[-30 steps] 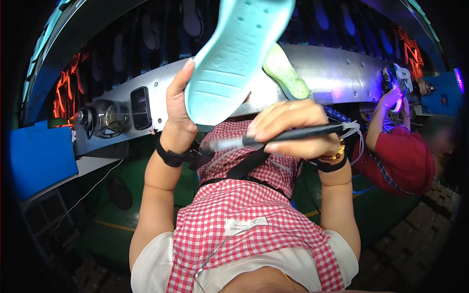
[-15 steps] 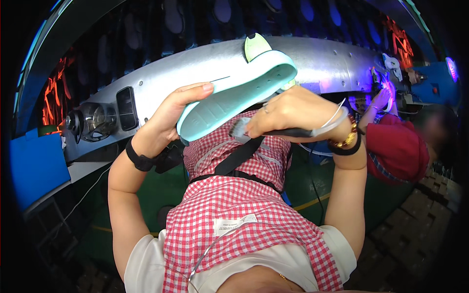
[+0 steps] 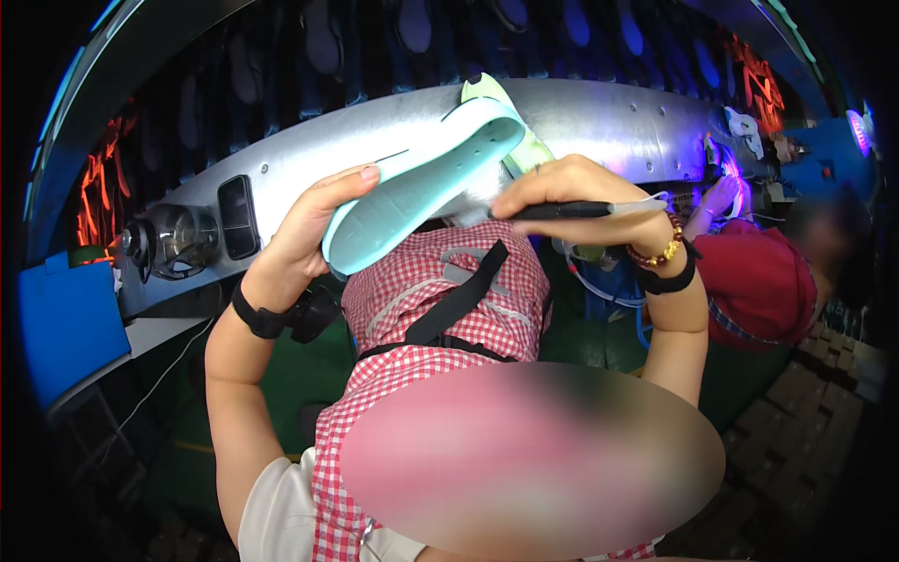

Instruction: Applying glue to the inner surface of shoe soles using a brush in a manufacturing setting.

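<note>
A light aqua shoe sole (image 3: 398, 201) with raised side walls is tilted in front of me, its hollow inner side in sight. My left hand (image 3: 316, 217) is closed on its near left end, thumb over the upper rim. A brush (image 3: 569, 210) with a dark handle is gripped in my right hand (image 3: 573, 184), to the right of the sole. Its pale bristle end is blurred beside the sole's right edge; whether they touch, I cannot tell. Beyond the sole, a yellow-green piece (image 3: 530, 152) lies on the metal bench, partly covered by it.
The curved metal bench (image 3: 618, 122) runs across ahead. On its left are a dark phone-like slab (image 3: 238, 217) and a clear rounded container (image 3: 184, 245). Soles hang or lie in a dark row behind. A person in red (image 3: 763, 281) works under purple light at right.
The sole and my left hand have shifted a little left. My right hand and the brush have moved up and away from me, and more of the yellow-green piece shows.
</note>
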Demonstrator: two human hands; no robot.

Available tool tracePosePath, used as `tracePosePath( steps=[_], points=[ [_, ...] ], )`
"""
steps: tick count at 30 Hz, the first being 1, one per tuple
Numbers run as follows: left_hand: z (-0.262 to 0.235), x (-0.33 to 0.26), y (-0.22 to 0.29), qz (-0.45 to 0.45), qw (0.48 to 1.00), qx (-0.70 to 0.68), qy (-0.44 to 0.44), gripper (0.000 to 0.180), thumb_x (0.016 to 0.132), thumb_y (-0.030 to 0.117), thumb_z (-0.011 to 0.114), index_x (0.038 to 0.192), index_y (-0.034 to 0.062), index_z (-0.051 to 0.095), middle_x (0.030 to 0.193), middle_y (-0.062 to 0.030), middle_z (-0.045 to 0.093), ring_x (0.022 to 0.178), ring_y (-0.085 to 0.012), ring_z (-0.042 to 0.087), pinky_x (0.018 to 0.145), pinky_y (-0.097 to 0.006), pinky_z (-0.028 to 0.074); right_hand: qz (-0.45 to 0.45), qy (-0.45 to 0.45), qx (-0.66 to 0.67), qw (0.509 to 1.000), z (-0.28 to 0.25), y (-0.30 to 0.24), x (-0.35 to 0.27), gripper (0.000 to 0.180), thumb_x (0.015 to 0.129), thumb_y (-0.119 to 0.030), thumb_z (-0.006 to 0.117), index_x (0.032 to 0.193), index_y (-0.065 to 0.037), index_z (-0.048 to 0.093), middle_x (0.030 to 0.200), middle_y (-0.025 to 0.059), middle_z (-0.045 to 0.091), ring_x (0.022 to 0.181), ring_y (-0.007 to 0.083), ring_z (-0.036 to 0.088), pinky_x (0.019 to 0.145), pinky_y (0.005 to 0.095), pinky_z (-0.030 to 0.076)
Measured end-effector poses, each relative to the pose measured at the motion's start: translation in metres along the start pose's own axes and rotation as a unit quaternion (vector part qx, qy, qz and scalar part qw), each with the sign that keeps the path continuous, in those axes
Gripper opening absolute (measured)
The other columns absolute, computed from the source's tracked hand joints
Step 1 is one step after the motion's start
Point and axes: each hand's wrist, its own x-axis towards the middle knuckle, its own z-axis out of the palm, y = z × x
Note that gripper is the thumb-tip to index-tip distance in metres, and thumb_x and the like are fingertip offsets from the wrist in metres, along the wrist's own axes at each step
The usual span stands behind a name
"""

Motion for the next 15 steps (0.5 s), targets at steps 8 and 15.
tracePosePath(
  steps=[8, 15],
  points=[
    [0.017, 0.011, -0.006, 0.046, 0.997, -0.040, -0.056, 0.038, 0.085, 0.022, 0.048, 0.112, -0.0043, 0.046, 0.100, -0.0134, 0.057, 0.084, -0.0159, 0.059, 0.072, -0.025, 0.049, 0.088, 0.245, 0.175, 0.950, 0.033, -0.022, 0.035, 0.012, 0.076, -0.011, 0.062, 0.073, 0.001, 0.061, 0.061, 0.0015, 0.059, 0.056, 0.0051, 0.055, 0.048, 0.0171, 0.041],
    [0.016, 0.018, -0.006, 0.082, 0.996, 0.014, -0.024, 0.034, 0.086, 0.021, 0.047, 0.110, -0.0037, 0.048, 0.098, -0.0114, 0.057, 0.084, -0.0144, 0.058, 0.071, -0.025, 0.049, 0.100, 0.280, 0.150, 0.943, 0.039, -0.012, 0.052, 0.014, 0.077, -0.012, 0.060, 0.072, 0.001, 0.061, 0.059, 0.0023, 0.057, 0.053, 0.0055, 0.053, 0.048, 0.0187, 0.040]
  ],
)
